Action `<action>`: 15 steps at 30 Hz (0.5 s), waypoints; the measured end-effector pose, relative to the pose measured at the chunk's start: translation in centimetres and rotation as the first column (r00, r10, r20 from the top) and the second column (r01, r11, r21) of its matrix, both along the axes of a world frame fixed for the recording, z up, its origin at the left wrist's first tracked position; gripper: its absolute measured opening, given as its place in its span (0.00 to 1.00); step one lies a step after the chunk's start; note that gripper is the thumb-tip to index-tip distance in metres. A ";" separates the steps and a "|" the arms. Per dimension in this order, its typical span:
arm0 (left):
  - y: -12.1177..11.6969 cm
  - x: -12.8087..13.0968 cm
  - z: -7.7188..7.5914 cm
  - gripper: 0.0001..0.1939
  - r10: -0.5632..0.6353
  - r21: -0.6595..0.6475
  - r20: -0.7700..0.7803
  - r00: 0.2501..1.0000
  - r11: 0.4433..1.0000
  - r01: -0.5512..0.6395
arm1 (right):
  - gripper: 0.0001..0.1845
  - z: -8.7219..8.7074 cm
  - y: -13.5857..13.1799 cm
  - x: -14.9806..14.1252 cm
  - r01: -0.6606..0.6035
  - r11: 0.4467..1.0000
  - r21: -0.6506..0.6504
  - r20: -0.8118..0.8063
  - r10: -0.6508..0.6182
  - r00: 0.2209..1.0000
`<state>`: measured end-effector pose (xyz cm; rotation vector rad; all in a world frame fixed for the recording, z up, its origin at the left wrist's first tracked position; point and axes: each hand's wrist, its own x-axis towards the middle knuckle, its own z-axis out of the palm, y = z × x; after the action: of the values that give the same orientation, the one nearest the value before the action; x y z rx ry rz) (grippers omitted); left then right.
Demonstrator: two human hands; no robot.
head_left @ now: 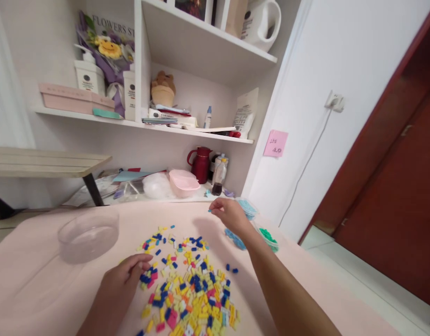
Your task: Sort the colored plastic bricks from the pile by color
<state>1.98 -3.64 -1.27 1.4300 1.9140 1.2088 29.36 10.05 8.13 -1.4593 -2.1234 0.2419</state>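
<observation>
"Bricks [201, 284] lie nearest, a loose spread of yellow, dark blue, pink and white on the pink tabletop [173, 211]. What are the fingers doing there?"

"Those of the left hand [122, 280] are half curled at the left edge of the spread, the index finger reaching over it and the thumb close by. I cannot tell whether anything sits between them."

"And a little farther out?"

"On the left, a clear round dish [92, 249], apart from the hand. On the right, beside the forearm, green pieces [267, 234] in a clear tub [274, 248], with blue pieces [235, 239] just left of them, partly hidden by the arm."

"Where is the other hand?"

"Beyond the bricks: the right hand [231, 214], held above the tabletop. Its thumb and index finger pinch a small blue piece [210, 210] (only a sliver shows past the tips), and the remaining fingers are folded in. Light blue pieces [248, 207] fill another container just behind it."

"And at the back?"

"A pink box [184, 182], a red jug [201, 167] and a yellow-capped bottle [219, 177], below a white shelf [187, 132]."
</observation>
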 end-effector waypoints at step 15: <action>-0.1 0.1 -0.1 0.19 -0.009 0.009 -0.008 1.000 1.000 0.009 | 0.17 -0.6 -1.0 -1.3 -0.147 0.988 0.055 0.206 0.133 0.970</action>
<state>2.10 -3.72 -1.39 1.4487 1.9076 1.2113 28.10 9.01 7.56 -1.3441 -2.3763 0.0724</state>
